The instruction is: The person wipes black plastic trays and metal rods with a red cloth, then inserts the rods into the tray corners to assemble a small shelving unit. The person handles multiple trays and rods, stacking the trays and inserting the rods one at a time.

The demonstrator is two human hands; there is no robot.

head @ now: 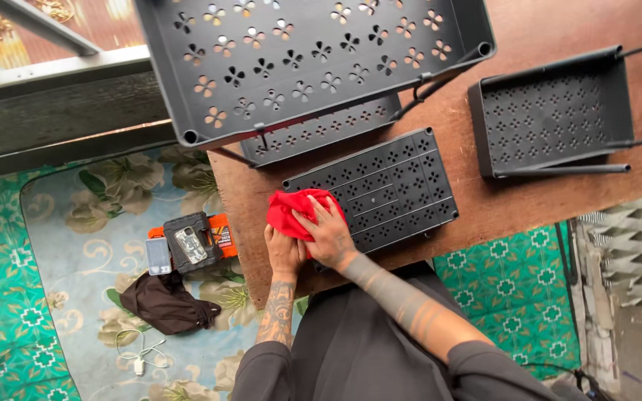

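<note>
Pressing down together, both hands bear on a red cloth (295,212) at the near-left corner of a flat black perforated panel (380,189). The right hand (330,234) lies spread, fingers flat across the cloth's top; the left hand (282,252) grips the cloth's near edge, fingers tucked under so their closure cannot be fully read. The panel rests on a brown wooden table (484,208), close to its near edge, long axis running from near-left to far-right, so nearly all of it extends away and to the right of the hands; the right hand is the nearer to that uncovered length. Beyond it, a large black tray with flower-shaped cut-outs (313,59) overhangs the table's far-left part, and a smaller black tray (551,119) sits toward the right edge, well apart.
</note>
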